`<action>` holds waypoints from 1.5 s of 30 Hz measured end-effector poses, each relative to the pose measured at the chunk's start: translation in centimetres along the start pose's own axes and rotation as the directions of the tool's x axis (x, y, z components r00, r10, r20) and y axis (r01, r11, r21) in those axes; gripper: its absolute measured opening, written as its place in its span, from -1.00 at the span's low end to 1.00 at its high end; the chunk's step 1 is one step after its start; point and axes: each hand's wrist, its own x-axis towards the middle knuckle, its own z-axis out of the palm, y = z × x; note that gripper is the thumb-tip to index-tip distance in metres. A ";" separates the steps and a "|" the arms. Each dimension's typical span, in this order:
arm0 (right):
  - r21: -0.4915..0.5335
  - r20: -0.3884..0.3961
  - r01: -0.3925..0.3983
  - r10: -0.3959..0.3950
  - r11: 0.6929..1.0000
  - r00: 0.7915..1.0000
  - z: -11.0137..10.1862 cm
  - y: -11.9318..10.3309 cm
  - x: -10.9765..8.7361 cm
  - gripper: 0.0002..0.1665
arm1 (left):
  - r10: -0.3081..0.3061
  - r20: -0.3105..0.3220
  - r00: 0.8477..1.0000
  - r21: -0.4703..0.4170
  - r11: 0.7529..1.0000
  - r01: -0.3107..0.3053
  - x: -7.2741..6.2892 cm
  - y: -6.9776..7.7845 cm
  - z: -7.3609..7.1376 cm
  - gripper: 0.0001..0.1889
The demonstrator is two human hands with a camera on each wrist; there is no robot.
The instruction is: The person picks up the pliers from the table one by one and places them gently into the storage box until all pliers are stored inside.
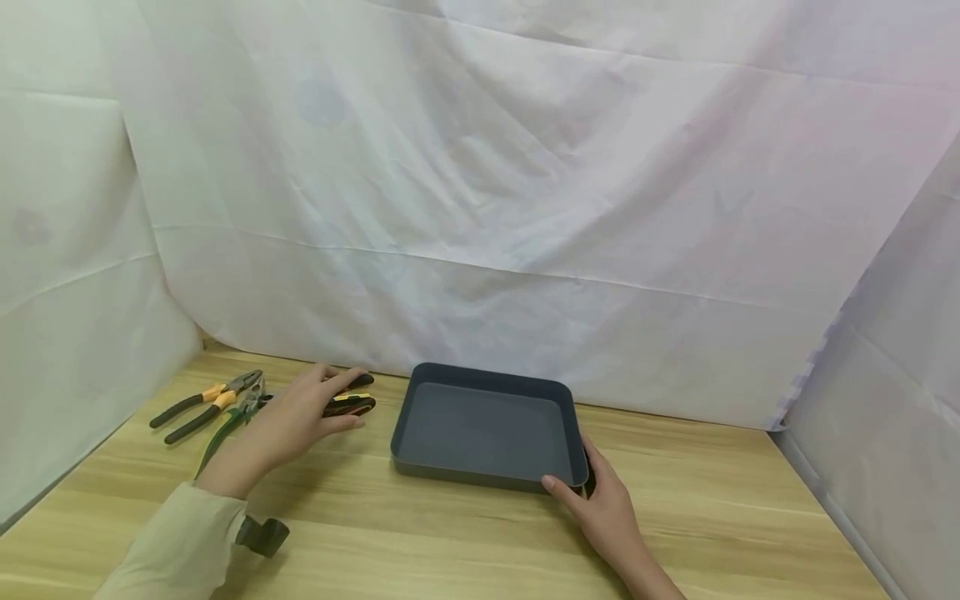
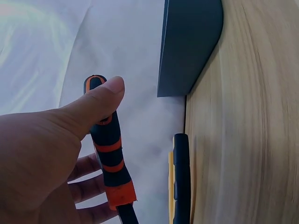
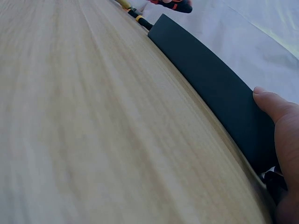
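Wood-grain tabletop [image 1: 405, 542]: runs across the foreground, under everything.
Pale sleeve [image 1: 180, 542]: on left forearm, lower left; dark device [image 1: 262, 537] at that wrist.
Right hand [image 1: 603, 504]: part-closed on the tray's near right corner, thumb at the front rim, fingers round the right side.
Black piece [image 1: 590, 481]: between right hand and tray corner, mostly hidden, can't tell what.
Grey tray [image 1: 483, 429]: centre of table, shallow, rounded corners, bare inside, long side facing the person.
Left hand [image 1: 300, 412]: left of tray, apart from it; closed around a tool's grip, thumb over it, fingers behind.
Black-and-orange handle [image 2: 112, 149]: in left hand, lifted off the table; working end cut off in left wrist view.
Black-and-yellow handle [image 2: 181, 177]: just beside the held one, nearer the wood.
Green handle [image 1: 217, 440]: partly behind left forearm.
Orange-and-black pliers [image 1: 222, 402]: far left on table, handles spread, nose toward the back.
White cloth [image 1: 487, 208]: hangs wrinkled behind it all.
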 end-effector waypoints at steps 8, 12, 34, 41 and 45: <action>0.005 0.003 -0.001 0.001 1.000 1.000 0.0 0.1 -0.1 0.22 | 0.044 -0.024 0.999 0.011 0.999 -0.044 0.5 0.4 -0.3 -0.27; 0.008 0.005 -0.001 0.001 1.000 1.000 0.0 0.0 -0.1 0.22 | 0.081 -0.046 0.996 0.028 0.996 -0.079 1.0 0.8 -0.6 -0.27; 0.015 -0.007 -0.001 0.001 1.000 1.000 -0.2 0.0 -0.3 0.23 | 0.187 -0.073 0.980 0.040 0.982 -0.184 4.3 4.7 -0.6 -0.29; 0.021 -0.011 -0.001 0.001 1.000 1.000 -0.1 -0.1 -0.3 0.23 | 0.196 -0.075 0.978 0.024 0.981 -0.195 5.4 6.0 0.0 -0.25; 0.018 -0.007 -0.006 0.006 1.000 1.000 0.0 -0.2 -0.3 0.23 | 0.209 -0.077 0.975 0.015 0.978 -0.209 5.8 6.8 0.4 -0.25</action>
